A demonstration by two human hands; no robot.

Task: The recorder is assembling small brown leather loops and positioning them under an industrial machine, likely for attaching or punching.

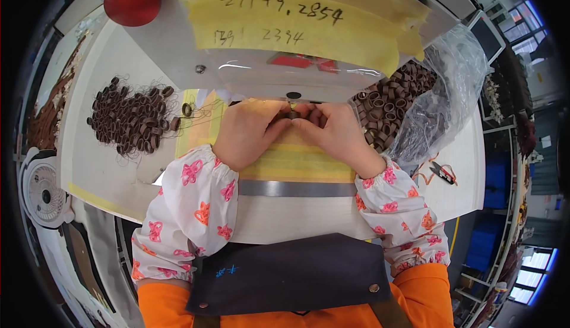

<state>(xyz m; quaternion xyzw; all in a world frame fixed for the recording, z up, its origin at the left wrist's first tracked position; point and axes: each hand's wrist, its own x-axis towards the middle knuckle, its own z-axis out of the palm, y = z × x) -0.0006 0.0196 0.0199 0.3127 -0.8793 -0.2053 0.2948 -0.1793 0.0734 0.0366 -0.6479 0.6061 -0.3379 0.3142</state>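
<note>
Both my hands meet under the head of a white machine, probably a sewing machine (178,43), at the middle of the table. Between the fingertips is a small brown loop (293,115), mostly covered by them. My left hand (249,131) pinches its left side, and my right hand (337,133) presses on it from the right. To the left lies a pile of brown loops (133,117) with loose thread ends. One loop (187,110) sits apart, near my left hand, with threads trailing toward it. More brown loops (386,108) spill from a clear plastic bag (436,102) beside my right hand.
Small thread snips (442,173) with an orange cord lie on the table at the right. Yellow tape covers the work surface (297,167), edged by a metal strip (297,188). A red round knob (132,1) tops the machine. A white fan (44,191) stands far left.
</note>
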